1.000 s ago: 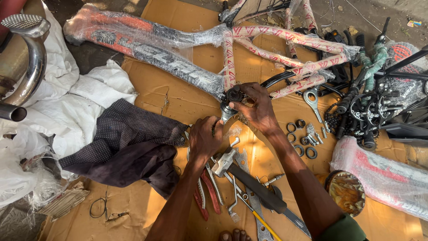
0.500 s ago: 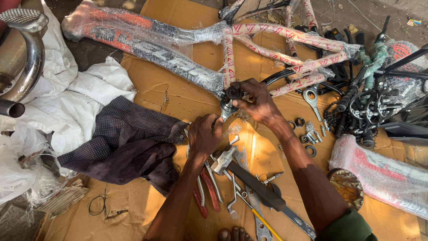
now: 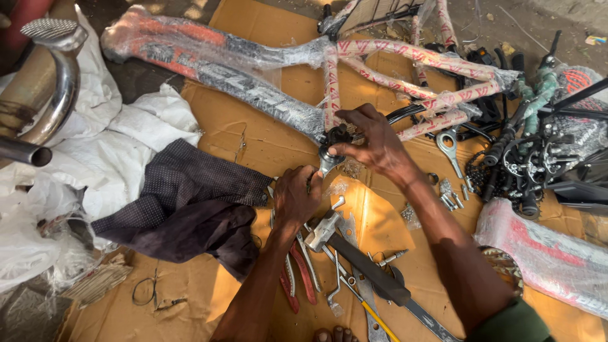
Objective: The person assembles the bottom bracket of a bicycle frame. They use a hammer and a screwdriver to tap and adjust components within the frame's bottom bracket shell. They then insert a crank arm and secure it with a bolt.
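Note:
A bicycle frame (image 3: 266, 95) wrapped in clear plastic, red and black, lies across brown cardboard (image 3: 240, 136). My right hand (image 3: 373, 142) rests on the frame's bottom bracket (image 3: 337, 136), fingers pinching a dark fitting there. My left hand (image 3: 296, 196) is closed around the handle of a metal wrench (image 3: 327, 161), whose head sits on the bracket just below the right fingers. Both forearms reach up from the bottom of the view.
A hammer (image 3: 326, 229), red-handled pliers (image 3: 297, 278), screwdrivers and spanners lie below my hands. A dark cloth (image 3: 183, 202) and white sheeting (image 3: 95, 152) lie left. A loose spanner (image 3: 448, 149), bolts (image 3: 451, 199), chain and drivetrain parts (image 3: 525, 164) sit right. An exhaust pipe (image 3: 44, 95) is at far left.
The hands stay at the bottom bracket; my left hand with the wrench has shifted slightly. The view has drifted a little.

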